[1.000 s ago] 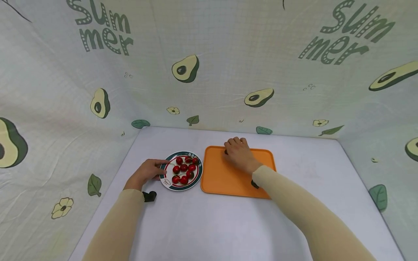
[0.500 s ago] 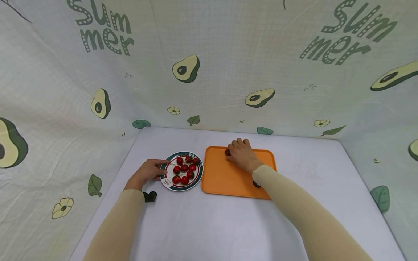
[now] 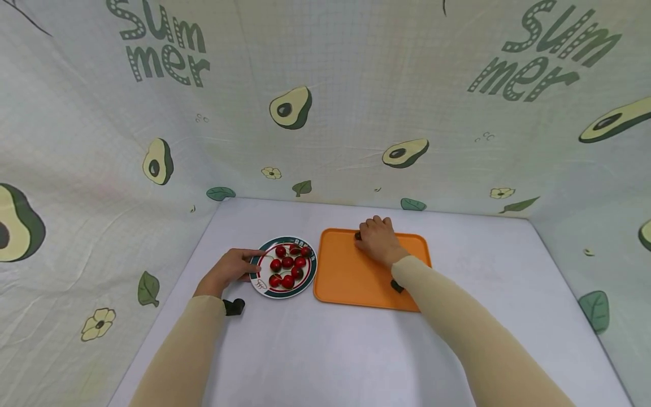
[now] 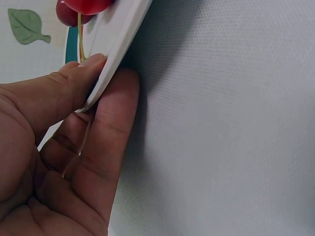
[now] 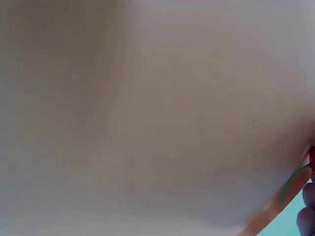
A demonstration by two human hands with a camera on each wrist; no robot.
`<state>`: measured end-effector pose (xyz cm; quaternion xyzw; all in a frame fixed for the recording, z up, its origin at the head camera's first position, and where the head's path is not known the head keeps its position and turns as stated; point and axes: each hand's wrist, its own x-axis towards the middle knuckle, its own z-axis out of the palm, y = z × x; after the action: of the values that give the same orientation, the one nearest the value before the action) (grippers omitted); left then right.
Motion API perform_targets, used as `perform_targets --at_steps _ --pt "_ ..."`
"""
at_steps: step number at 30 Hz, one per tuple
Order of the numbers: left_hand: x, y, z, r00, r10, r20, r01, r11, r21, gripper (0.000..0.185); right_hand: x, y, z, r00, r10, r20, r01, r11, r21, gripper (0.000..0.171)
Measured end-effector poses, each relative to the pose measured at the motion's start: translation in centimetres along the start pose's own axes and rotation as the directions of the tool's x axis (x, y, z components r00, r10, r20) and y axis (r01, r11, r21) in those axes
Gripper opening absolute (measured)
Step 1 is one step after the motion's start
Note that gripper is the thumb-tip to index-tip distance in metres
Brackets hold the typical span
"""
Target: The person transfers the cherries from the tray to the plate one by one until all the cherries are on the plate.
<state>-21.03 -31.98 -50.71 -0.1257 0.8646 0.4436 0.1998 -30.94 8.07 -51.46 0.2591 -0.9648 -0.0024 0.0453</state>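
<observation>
My left hand [image 3: 231, 267] pinches the left rim of a round plate [image 3: 260, 283] with a green and red border, its thumb on top and a finger underneath in the left wrist view. Several red cherries [image 3: 287, 262] lie on the plate, some with stems. Over the far part of an orange tray [image 3: 335, 271] is my right hand [image 3: 380, 242], its fingers curled round a dark, small cherry [image 3: 358, 235]. That cherry [image 5: 312, 160] shows red with a green stem at the right edge of the right wrist view. Most of the right hand's grip is hidden.
Plate and tray stand side by side on a white table [image 3: 315, 350]. A printed cloth [image 3: 346, 124] with avocados and leaves hangs behind and at both sides. A black wrist strap piece [image 3: 234, 307] sticks out by the left wrist.
My right hand has shifted slightly to the right along the tray's far edge, with the cherry in its fingers. The left hand and the plate have stayed in place.
</observation>
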Motion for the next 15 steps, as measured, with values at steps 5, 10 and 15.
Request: perform_targets --at_steps 5,10,15 --pt "-0.2 0.1 0.1 1.0 -0.001 -0.004 0.001 1.0 0.006 0.049 -0.1 -0.1 -0.1 1.0 0.026 -0.002 -0.026 1.0 0.004 0.034" --pt "-0.3 0.3 0.1 1.0 -0.006 -0.005 0.006 1.0 0.017 0.05 -0.3 -0.5 0.0 0.997 -0.042 -0.059 0.042 0.999 -0.002 0.033" --pt "-0.3 0.5 0.0 1.0 -0.01 -0.007 0.01 1.0 0.019 0.05 -0.4 -1.4 -0.4 0.983 -0.129 -0.132 0.131 0.991 0.004 0.033"
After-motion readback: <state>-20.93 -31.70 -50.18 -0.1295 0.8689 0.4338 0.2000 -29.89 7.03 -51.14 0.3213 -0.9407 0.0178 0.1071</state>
